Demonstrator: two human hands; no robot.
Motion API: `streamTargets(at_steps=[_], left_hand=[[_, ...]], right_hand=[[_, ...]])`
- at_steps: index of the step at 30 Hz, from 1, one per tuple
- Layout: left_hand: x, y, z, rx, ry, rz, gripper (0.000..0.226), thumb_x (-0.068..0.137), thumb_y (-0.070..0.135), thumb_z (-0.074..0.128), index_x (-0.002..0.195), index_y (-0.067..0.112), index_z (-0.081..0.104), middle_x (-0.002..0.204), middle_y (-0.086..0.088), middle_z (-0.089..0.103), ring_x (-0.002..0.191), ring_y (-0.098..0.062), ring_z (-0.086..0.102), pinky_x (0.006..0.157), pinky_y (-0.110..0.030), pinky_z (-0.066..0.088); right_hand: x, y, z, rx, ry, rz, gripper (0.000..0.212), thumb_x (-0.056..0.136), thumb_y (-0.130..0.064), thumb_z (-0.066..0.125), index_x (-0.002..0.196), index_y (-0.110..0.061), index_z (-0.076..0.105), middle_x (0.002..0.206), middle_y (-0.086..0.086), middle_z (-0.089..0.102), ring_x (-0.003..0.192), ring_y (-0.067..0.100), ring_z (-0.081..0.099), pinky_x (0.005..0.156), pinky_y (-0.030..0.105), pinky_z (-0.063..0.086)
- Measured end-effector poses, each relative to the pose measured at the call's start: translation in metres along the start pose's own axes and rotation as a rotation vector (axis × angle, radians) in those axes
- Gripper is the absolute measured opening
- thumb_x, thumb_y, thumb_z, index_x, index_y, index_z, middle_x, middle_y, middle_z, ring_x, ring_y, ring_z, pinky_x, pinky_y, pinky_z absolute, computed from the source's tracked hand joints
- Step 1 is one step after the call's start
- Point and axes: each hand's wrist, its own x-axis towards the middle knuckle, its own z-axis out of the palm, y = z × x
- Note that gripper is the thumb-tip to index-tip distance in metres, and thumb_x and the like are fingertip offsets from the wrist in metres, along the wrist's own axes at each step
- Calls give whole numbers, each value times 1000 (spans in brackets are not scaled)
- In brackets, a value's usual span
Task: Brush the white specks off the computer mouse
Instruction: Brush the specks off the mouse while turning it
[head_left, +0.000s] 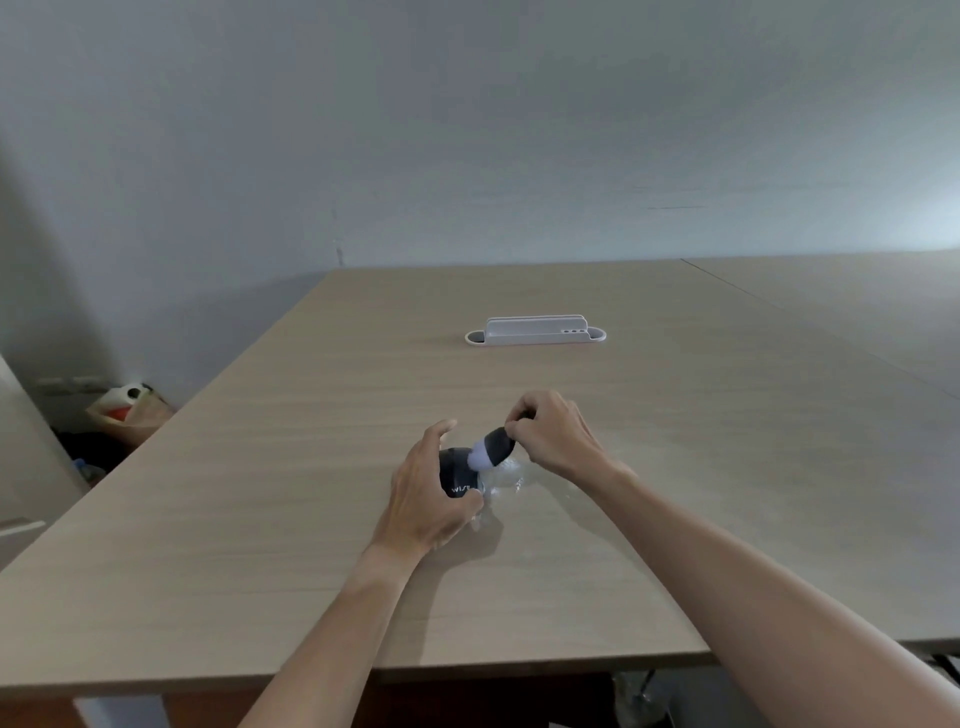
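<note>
A black computer mouse (458, 475) with white lettering sits on the wooden table (311, 467), partly hidden by my left hand (428, 499), which grips it from the left side. My right hand (553, 436) pinches the handle of a small brush (493, 449) with dark bristles fading to a white tip. The brush tip touches the top right of the mouse. Under and to the right of the mouse lies a crumpled clear plastic sheet (506, 480). White specks on the mouse are too small to make out.
A white desk organiser tray (535, 331) stands farther back on the table. A seam (810, 325) joins a second table at the right. On the floor at the left lie a bag and clutter (127, 413). The table's front edge is near my forearms.
</note>
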Motion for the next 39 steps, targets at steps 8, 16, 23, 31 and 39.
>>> streamTargets(at_steps=[8,16,23,31,39], left_hand=[[-1,2,0,19,-5,-12,84,56,39,62,136,28,39,104,21,53,111,-11,50,99,-37,42],[-1,1,-1,18,-13,-25,86,54,39,58,137,31,36,109,14,55,116,-14,48,99,-38,42],[1,-1,0,39,-37,-26,83,57,42,56,136,34,33,106,6,62,109,-19,54,99,-42,43],[1,1,2,127,-59,13,105,53,53,50,149,25,16,129,1,53,123,-19,47,106,-41,34],[0,1,7,301,90,-22,95,63,57,63,144,27,23,126,3,44,122,-21,37,105,-37,27]], right_hand=[[-4,-4,-2,28,-92,16,19,73,-2,51,64,-11,65,51,-6,56,53,14,51,54,25,40],[3,-1,-3,61,99,-48,19,73,2,53,71,-7,69,68,-5,67,70,15,58,56,20,40],[0,2,8,7,63,-125,13,79,-1,58,78,-9,68,73,-3,63,71,13,53,59,20,38],[0,-1,6,61,-1,-76,14,76,-3,60,69,-14,67,61,-11,62,57,5,54,54,18,38],[9,-5,8,140,212,-64,11,81,-6,59,76,-10,68,67,-5,61,65,12,54,55,17,37]])
